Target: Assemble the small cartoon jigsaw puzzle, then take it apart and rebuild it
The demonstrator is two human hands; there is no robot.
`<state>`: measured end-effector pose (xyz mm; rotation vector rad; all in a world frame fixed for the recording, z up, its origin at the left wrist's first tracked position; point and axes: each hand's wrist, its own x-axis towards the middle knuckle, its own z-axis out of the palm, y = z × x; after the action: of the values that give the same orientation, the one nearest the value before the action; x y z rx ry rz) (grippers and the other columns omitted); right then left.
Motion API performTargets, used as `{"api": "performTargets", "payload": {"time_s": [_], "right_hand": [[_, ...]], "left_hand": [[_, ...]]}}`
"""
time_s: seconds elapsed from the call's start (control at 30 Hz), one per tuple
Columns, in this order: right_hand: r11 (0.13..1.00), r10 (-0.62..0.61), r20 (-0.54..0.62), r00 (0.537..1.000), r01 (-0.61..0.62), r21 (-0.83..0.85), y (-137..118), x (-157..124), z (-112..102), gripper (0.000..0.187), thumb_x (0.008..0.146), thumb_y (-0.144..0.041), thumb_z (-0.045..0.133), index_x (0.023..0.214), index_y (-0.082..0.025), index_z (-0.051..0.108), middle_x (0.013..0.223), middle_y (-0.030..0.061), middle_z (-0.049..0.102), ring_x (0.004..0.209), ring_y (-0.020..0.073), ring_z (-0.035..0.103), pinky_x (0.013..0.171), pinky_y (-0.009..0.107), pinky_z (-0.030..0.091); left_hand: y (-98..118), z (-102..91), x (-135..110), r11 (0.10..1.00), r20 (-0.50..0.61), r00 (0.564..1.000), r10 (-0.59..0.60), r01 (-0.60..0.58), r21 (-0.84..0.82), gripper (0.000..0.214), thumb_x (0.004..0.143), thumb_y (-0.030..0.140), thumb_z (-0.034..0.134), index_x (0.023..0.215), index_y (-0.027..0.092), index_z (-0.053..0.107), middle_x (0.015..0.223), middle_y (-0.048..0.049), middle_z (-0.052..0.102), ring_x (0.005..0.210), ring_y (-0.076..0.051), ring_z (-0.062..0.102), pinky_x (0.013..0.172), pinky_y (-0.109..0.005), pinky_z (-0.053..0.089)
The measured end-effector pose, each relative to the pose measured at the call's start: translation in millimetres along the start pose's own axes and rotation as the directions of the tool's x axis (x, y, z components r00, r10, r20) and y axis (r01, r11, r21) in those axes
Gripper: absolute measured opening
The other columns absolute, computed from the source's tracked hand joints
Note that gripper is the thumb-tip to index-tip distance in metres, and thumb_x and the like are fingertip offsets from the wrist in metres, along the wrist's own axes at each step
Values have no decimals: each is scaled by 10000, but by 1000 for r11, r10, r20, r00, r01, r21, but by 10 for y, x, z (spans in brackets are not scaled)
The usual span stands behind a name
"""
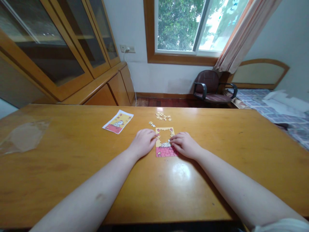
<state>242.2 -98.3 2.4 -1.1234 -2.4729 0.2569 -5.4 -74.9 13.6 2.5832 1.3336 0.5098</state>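
Note:
A partly assembled jigsaw puzzle point(166, 152) lies flat on the table, pink at the bottom and yellow around a gap in the upper middle where bare wood shows. My left hand point(144, 141) is closed, its fingertips pressed against the puzzle's left edge. On the opposite side, my right hand point(185, 145) has its fingers bent over the right part, with a small whitish puzzle piece point(169, 141) at the fingertips. Just beyond my left hand lie a few loose pieces point(152, 124). A larger group of loose pieces point(163, 116) is farther back.
A picture sheet point(118, 121) with the yellow and pink design lies to the left on the wooden table point(154, 193). Clear plastic wrapping point(23, 137) is at the far left. Beyond the table stand a glass-fronted cabinet point(96, 74), an armchair point(212, 85) and a bed point(277, 109).

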Motion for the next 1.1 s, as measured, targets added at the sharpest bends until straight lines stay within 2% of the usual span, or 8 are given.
{"api": "performTargets", "payload": {"time_s": [0.13, 0.27, 0.43, 0.6, 0.8, 0.9, 1.0, 1.1], "right_hand": [[1000, -4, -3, 1000, 4, 13, 13, 11, 17, 206, 898, -235, 525, 922, -217, 728, 1027, 63, 706, 892, 191, 597, 817, 369, 401], [1000, -6, -21, 1000, 7, 30, 13, 31, 29, 213, 904, -245, 521, 910, -213, 731, 1002, 68, 712, 882, 192, 605, 814, 366, 411], [999, -11, -36, 999, 12, 36, 12, 54, 17, 215, 910, -253, 518, 904, -218, 730, 988, 70, 716, 884, 188, 614, 813, 365, 416], [999, -11, -44, 999, 13, 30, 23, 54, 1, 195, 906, -246, 532, 892, -226, 726, 979, 53, 717, 892, 178, 617, 817, 348, 420], [999, -2, -55, 998, 4, 37, 39, 26, -14, 206, 911, -262, 524, 898, -227, 726, 969, 60, 720, 898, 186, 624, 831, 355, 430], [999, 7, -61, 998, -4, 50, 40, 18, -15, 208, 911, -259, 521, 894, -223, 726, 964, 55, 722, 892, 185, 623, 837, 359, 432], [998, 2, -56, 998, 1, 55, 43, 17, -8, 207, 911, -255, 521, 891, -220, 724, 964, 56, 721, 887, 183, 623, 837, 360, 433], [999, -7, -54, 999, 10, 53, 52, 15, -1, 202, 912, -255, 523, 896, -223, 722, 958, 56, 721, 880, 180, 625, 831, 355, 435]], "left_hand": [[-219, 38, 67, 957, -134, 967, -215, 236, 171, 465, 881, 425, 476, 1271, 180, 545, 1399, -143, 463, 1282, -322, 399, 1066, -495, 305], [-310, 134, 117, 948, -52, 972, -230, 236, 215, 579, 907, 473, 408, 1424, 216, 374, 1538, -113, 266, 1389, -326, 258, 1133, -542, 157], [-315, 205, 159, 965, 51, 975, -215, 204, 167, 540, 937, 466, 337, 1432, 249, 364, 1507, -67, 349, 1389, -294, 276, 1138, -551, 137], [-319, 176, 148, 969, 39, 977, -210, 202, 143, 482, 930, 441, 367, 1367, 258, 454, 1459, -50, 431, 1359, -293, 324, 1132, -573, 134], [-252, 36, 56, 973, -48, 981, -190, 195, 123, 262, 888, 340, 458, 1052, 257, 645, 1173, -54, 655, 1180, -261, 506, 1106, -570, 196], [-210, -53, 16, 977, -14, 981, -193, 193, 90, 218, 876, 327, 464, 871, 233, 661, 989, -44, 695, 1014, -236, 581, 1071, -566, 252], [-187, -113, 4, 976, 26, 977, -211, 209, 61, 223, 870, 314, 460, 802, 216, 648, 908, -34, 698, 925, -223, 603, 1042, -548, 298], [-196, -134, 13, 976, 26, 977, -213, 211, 61, 213, 865, 298, 460, 823, 205, 647, 890, -40, 697, 878, -215, 609, 970, -455, 394]]}}
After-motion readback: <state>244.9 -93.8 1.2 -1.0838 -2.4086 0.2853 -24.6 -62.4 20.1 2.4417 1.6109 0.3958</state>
